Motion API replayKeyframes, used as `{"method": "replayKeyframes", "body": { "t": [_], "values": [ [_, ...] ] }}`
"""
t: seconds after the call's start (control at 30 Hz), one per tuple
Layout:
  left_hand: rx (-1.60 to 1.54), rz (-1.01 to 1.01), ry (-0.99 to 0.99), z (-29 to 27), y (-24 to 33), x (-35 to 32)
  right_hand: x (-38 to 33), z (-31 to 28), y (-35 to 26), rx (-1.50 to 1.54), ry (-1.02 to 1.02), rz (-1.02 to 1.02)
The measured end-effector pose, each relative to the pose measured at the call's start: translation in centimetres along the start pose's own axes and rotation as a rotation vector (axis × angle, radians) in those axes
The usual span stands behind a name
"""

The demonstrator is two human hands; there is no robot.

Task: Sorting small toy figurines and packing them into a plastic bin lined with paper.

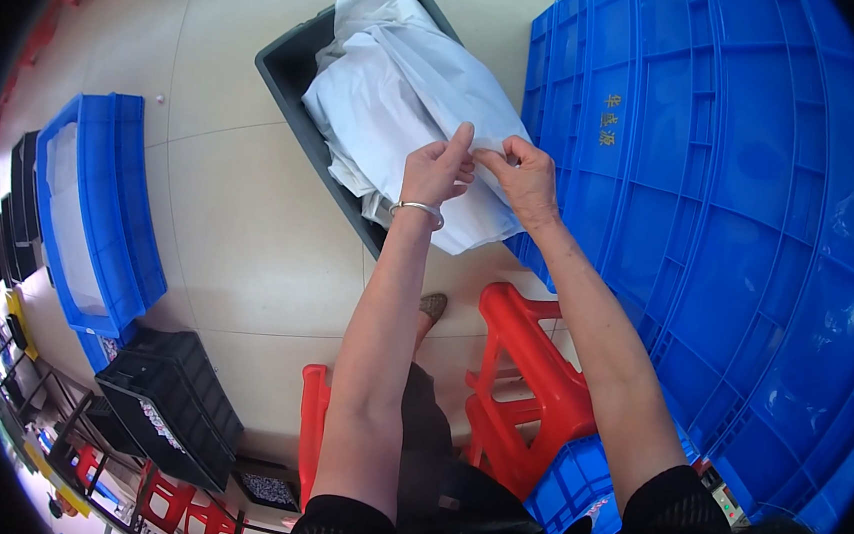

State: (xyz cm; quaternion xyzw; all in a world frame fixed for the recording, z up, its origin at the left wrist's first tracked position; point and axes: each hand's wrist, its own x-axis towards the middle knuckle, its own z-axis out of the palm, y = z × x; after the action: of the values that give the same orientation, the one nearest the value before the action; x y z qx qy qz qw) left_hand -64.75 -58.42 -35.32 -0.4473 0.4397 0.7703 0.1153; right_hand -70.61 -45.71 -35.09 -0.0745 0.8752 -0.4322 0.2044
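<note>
Both my hands are over a heap of thin white sheeting (385, 93), either plastic or cloth, which overflows a dark grey crate (303, 122) on the floor. My right hand (526, 182) pinches the sheeting near its right side between thumb and fingertips. Close beside it, almost touching, my left hand (437, 170) has its fingers curled and its thumb raised. Whatever those curled fingers hold, if anything, is hidden. A silvery bangle (418, 207) circles my left wrist.
A wall of stacked blue crates (645, 174) stands close on the right. Red plastic stools (529, 375) are near my legs. To the left are a blue crate (116, 202) with a pale lining and several black crates (176, 398). Tiled floor (241, 212) lies between.
</note>
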Motion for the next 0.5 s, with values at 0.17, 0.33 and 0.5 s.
{"method": "replayKeyframes", "body": {
  "t": [0.17, 0.33, 0.5],
  "values": [
    [-0.066, 0.029, -0.02, -0.1, -0.9, 0.7, -0.1, 0.1, 0.0, 0.011, -0.079, -0.066],
    [-0.172, 0.127, -0.055, -0.7, -2.0, 1.4, 0.3, -0.2, 0.3, 0.164, -0.211, -0.042],
    [-0.357, 0.155, -0.17, -0.6, -2.6, 1.5, 1.0, -0.6, 1.2, 0.284, -0.231, 0.021]
  ]
}}
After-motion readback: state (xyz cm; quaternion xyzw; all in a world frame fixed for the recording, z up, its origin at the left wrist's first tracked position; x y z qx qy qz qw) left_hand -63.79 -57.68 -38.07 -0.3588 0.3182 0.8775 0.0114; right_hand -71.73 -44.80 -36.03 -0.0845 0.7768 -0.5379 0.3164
